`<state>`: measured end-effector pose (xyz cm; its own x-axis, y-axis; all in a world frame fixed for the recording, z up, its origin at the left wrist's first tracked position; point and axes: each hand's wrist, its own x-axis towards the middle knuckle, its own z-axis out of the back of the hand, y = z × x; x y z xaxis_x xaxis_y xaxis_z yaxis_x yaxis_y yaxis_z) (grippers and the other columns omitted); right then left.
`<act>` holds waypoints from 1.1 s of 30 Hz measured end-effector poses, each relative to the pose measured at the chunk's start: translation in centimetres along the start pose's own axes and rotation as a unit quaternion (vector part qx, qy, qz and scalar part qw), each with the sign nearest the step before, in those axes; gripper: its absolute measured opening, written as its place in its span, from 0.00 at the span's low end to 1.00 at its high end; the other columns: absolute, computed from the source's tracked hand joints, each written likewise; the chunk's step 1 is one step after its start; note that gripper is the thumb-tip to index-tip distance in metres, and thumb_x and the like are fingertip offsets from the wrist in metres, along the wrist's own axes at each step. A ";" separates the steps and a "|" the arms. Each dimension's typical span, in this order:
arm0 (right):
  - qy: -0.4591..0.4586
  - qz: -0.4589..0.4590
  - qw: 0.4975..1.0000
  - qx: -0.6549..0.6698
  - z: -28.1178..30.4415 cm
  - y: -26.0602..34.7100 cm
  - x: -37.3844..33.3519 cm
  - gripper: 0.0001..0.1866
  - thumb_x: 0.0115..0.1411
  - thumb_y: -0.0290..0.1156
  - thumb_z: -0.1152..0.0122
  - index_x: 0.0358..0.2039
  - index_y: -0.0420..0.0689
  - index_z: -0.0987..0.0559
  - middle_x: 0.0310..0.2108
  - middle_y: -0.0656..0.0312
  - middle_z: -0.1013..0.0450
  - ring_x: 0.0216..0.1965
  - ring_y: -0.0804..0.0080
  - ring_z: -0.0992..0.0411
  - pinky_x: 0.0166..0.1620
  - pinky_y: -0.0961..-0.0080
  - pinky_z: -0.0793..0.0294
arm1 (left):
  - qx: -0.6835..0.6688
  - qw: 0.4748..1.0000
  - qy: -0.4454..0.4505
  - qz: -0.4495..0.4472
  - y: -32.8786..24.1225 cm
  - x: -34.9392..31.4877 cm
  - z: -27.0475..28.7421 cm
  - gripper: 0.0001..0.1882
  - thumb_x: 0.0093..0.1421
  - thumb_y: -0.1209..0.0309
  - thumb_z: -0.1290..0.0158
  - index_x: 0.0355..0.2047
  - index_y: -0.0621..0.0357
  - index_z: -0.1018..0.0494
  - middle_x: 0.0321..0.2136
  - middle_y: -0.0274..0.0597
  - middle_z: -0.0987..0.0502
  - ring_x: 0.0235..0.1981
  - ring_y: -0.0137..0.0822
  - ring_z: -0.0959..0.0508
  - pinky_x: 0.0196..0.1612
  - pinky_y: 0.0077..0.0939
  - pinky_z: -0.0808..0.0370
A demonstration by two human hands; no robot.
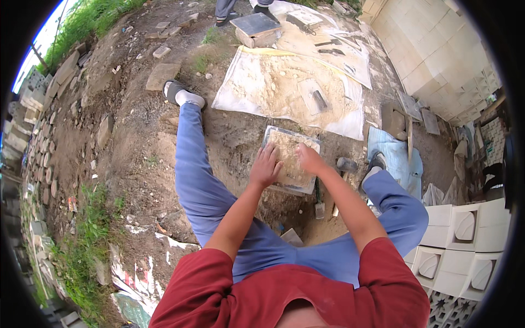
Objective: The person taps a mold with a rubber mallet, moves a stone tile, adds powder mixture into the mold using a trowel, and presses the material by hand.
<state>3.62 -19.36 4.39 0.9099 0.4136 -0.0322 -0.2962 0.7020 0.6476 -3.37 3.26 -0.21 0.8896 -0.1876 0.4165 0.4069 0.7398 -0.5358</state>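
A square, shallow mould lies on the ground between my spread legs, filled with pale, crumbly, sand-like material. My left hand rests on the left part of the fill and the mould's edge, its fingers stretched out and apart. Over the right part of the fill, my right hand is closed with curled fingers. Whatever it may hold is hidden from this view. Close to my right forearm lie a dark-headed mallet and a small flat-bladed tool.
Ahead, a white sheet carries loose pale material and a float with a dark handle. A dark-topped box-like block stands near another person's feet. Patterned blocks are stacked right; a light-blue sack lies under my right foot.
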 end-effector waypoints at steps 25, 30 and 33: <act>-0.083 0.039 0.995 -0.023 -0.5 1.6 -1.8 0.09 0.71 0.30 0.51 0.44 0.42 0.23 0.45 0.46 0.27 0.50 0.44 0.29 0.50 0.51 0.28 | 0.035 0.998 0.009 0.046 -0.7 0.2 -0.2 0.29 0.71 0.54 0.53 0.66 0.57 0.34 0.68 0.48 0.35 0.72 0.48 0.40 0.74 0.50 0.48; -0.108 0.010 0.994 0.013 -1.2 1.2 -2.3 0.11 0.70 0.30 0.49 0.48 0.42 0.22 0.46 0.46 0.25 0.49 0.43 0.27 0.51 0.51 0.27 | 0.042 0.997 0.022 0.053 -1.0 0.1 -0.1 0.28 0.72 0.55 0.56 0.67 0.56 0.35 0.69 0.47 0.36 0.73 0.47 0.40 0.75 0.49 0.49; -0.122 -0.006 0.992 0.034 -1.7 0.9 -2.6 0.11 0.69 0.29 0.48 0.48 0.42 0.22 0.46 0.45 0.24 0.48 0.42 0.26 0.50 0.51 0.26 | 0.047 0.997 0.023 0.054 -1.2 -0.1 0.0 0.28 0.72 0.56 0.55 0.66 0.57 0.35 0.69 0.47 0.35 0.73 0.47 0.40 0.75 0.49 0.49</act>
<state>0.53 -18.80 3.79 0.9588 0.2474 0.1395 -0.2725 0.6624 0.6979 -3.92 2.34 0.40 0.9368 -0.1318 0.3240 0.2887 0.8144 -0.5033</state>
